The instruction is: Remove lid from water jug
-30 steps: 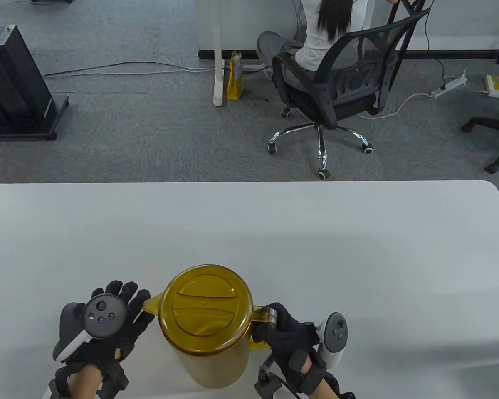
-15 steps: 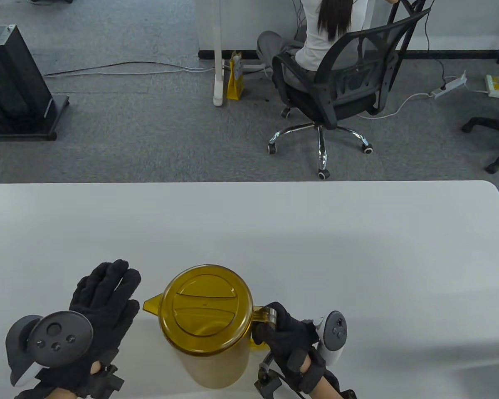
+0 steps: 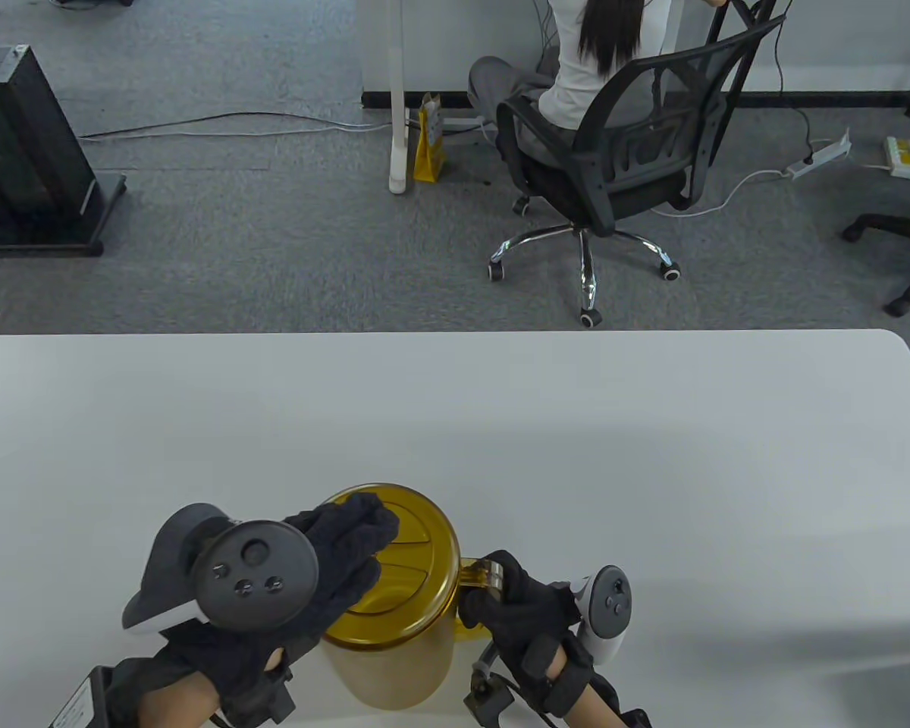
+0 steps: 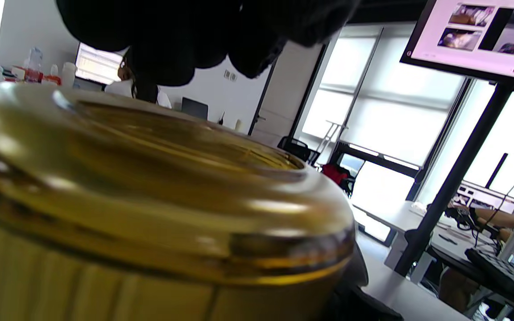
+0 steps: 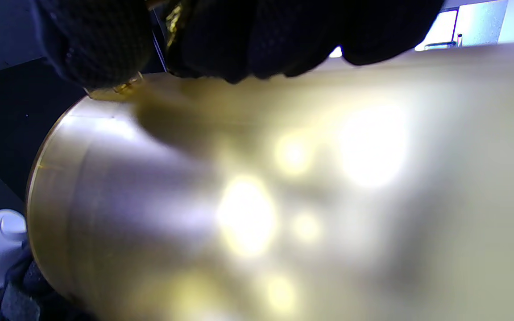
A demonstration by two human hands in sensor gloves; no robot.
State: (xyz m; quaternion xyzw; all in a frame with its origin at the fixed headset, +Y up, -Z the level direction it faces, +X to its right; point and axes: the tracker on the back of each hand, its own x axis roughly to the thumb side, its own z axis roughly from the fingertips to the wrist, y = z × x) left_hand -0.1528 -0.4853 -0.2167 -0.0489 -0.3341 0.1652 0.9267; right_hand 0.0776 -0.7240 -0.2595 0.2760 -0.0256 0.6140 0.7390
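— Lid and jug?
— The round amber lid (image 3: pixel 417 553) sits on the translucent plastic jug (image 3: pixel 394 667), near the tabletop's (image 3: pixel 576 425) front edge. Contents cannot be told.
— Hands?
— The left hand (image 3: pixel 334 561) is over the lid, fingers (image 4: pixel 203 40) curved just above it; grip not confirmed. The right hand (image 3: pixel 523 614) grips the jug's handle (image 3: pixel 479 574).

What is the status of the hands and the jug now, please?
Right hand grips the jug handle. Left hand above the lid, fingers not yet on it. Lid on the jug. Nothing in the way.
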